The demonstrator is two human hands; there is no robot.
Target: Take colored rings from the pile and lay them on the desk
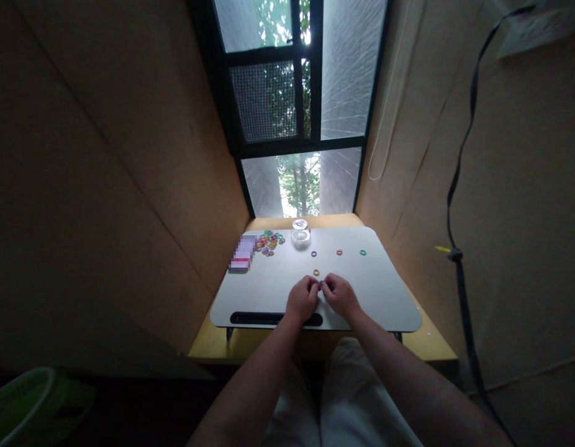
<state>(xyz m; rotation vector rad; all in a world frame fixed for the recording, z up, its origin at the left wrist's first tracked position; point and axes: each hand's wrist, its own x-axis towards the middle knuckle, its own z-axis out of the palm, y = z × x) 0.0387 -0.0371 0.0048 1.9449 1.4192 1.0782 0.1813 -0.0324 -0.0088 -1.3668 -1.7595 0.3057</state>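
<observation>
Bare forearms [257,391] are lying over pale trousers [350,391], the left hand [303,298] and right hand [339,295] meeting at a small dark ring [321,284].
Both hands are pinching the ring between their fingertips, close together above the white bench [385,298]; whether it is touching the top, I cannot tell. Just beyond the fingers an orange ring [316,272] is lying, and farther back a purple ring [314,254], a red ring [339,252] and a green ring [362,252] are forming a spaced row. Many coloured rings are sitting in a loose pile [269,243] at the back left, beside a blurred-out pack [243,253]. Right of the pile, a clear round tub [301,238] is standing near the far edge. A black slot [254,318] is running along the near edge, passing behind the left wrist.
</observation>
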